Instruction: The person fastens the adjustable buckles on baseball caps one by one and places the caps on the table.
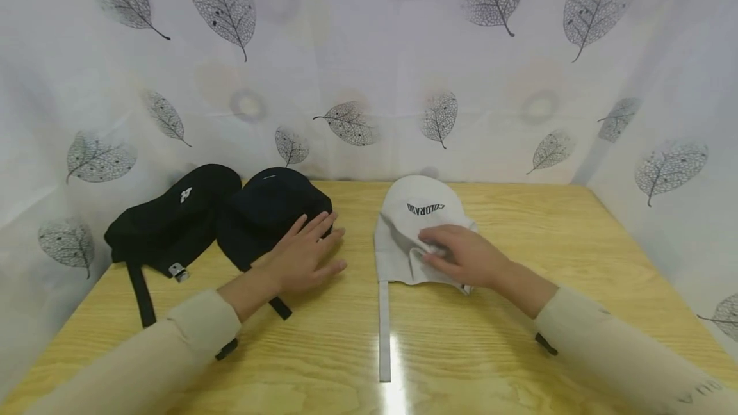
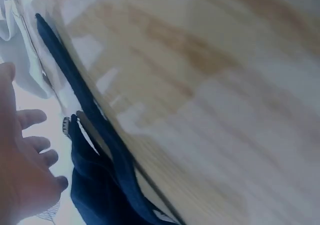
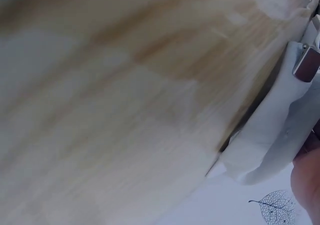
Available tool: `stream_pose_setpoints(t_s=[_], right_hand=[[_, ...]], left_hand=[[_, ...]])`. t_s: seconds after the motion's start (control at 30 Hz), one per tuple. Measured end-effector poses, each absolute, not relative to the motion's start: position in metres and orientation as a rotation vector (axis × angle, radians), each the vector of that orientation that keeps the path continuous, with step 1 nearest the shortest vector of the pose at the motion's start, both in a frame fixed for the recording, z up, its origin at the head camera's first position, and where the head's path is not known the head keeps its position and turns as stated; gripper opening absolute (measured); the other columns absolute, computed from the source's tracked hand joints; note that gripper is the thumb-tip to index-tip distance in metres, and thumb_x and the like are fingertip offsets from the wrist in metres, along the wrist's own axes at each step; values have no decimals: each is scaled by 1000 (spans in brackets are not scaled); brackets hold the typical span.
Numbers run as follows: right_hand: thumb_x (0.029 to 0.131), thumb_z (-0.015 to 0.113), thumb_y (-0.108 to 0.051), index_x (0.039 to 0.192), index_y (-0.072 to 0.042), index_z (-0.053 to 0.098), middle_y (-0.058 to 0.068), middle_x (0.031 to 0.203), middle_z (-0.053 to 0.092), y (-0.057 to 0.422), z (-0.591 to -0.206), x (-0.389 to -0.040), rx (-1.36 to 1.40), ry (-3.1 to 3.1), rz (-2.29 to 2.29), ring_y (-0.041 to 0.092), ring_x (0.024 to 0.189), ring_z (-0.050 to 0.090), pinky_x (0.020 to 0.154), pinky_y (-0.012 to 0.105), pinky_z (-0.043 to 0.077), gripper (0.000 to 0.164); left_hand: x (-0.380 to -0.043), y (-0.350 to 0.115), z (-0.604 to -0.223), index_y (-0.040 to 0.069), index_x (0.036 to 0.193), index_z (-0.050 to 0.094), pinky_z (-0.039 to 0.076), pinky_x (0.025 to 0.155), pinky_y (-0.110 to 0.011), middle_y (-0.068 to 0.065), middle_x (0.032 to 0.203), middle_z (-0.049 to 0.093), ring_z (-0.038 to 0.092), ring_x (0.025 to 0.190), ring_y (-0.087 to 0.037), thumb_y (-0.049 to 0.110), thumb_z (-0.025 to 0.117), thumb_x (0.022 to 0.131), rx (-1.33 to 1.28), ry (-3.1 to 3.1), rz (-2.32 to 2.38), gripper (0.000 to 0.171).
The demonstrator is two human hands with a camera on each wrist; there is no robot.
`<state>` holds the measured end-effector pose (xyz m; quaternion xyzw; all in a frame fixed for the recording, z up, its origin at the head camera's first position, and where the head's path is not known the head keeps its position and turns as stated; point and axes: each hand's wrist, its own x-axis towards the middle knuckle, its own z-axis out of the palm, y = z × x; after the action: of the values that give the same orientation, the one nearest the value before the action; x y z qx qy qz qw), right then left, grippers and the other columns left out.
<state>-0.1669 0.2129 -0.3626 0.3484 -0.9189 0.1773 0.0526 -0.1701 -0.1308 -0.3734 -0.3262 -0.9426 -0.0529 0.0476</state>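
A white cap (image 1: 423, 200) with dark COLORADO lettering lies on the wooden table, its strap stretched toward me. My right hand (image 1: 467, 255) pinches the fabric at its near right part, thumb and fingers bent at a fold. In the right wrist view, the cap's pale edge (image 3: 272, 125) and a metal buckle (image 3: 306, 65) show beside the hand. My left hand (image 1: 302, 255) lies over the right side of a dark navy cap (image 1: 268, 203), fingers straight and spread. The left wrist view shows those fingers apart beside the navy cap's cloth (image 2: 97, 185) and strap.
A black cap (image 1: 179, 210) with a white logo sits at the far left against the navy one, its strap hanging toward me. Small dark pieces (image 1: 546, 343) show by both sleeves. A leaf-patterned cloth (image 1: 369, 69) walls the wooden table (image 1: 490, 364) at the back and sides.
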Motion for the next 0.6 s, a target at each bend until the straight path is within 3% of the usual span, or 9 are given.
stream_pose_setpoints(t_s=[0.23,0.4,0.6], right_hand=[[79,70,-28,98,-10,59,1,100,58,229,-361,-163,1040,-2487,501,15,95,54,86,34,48,29],[74,66,-23,76,-12,55,-1,82,54,238,-363,-165,1075,-2289,430,14,79,49,73,32,44,16],[73,64,-17,77,-16,55,-9,69,50,246,-365,-162,1112,-2352,448,4,63,45,57,17,41,10]], left_hand=[[-170,-125,-369,14,142,40,15,114,-52,-9,153,27,23,142,-26,57,41,92,-1036,-2886,-227,66],[-172,-124,-371,13,141,42,15,114,-51,-9,152,29,24,142,-25,58,42,91,-1088,-2875,-307,67],[-172,-117,-373,15,139,44,16,114,-50,-7,151,32,26,141,-24,58,41,92,-1203,-2889,-409,64]])
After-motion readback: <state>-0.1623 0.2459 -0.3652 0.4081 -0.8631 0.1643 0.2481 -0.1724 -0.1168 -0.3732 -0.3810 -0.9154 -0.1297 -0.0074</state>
